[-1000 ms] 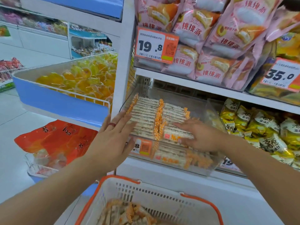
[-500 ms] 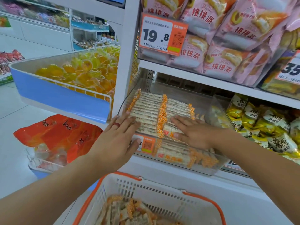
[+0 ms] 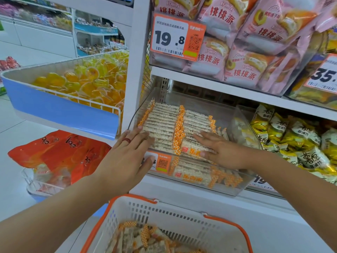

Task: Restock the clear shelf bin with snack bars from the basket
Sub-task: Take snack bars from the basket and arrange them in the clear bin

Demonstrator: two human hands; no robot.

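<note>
Shelves held the clear bin (image 3: 235, 187); my left hand (image 3: 125, 161) and right hand (image 3: 224, 152) lay flat, gripping nothing, covering some snack bars (image 3: 164, 123); basket (image 3: 182, 214) cut off near.

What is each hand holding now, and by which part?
Nothing is held. The left hand and the right hand lie with straight fingers flat on the snack bars in the clear bin, pressing but not gripping.

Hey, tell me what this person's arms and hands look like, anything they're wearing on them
Both forearms are bare right up to the frame edge, with no sleeves, gloves, watch or bracelet in view. The left hand wears a red ring on one finger. The right hand shows no ring or other jewellery. Fingernails look short and unpainted.
</note>
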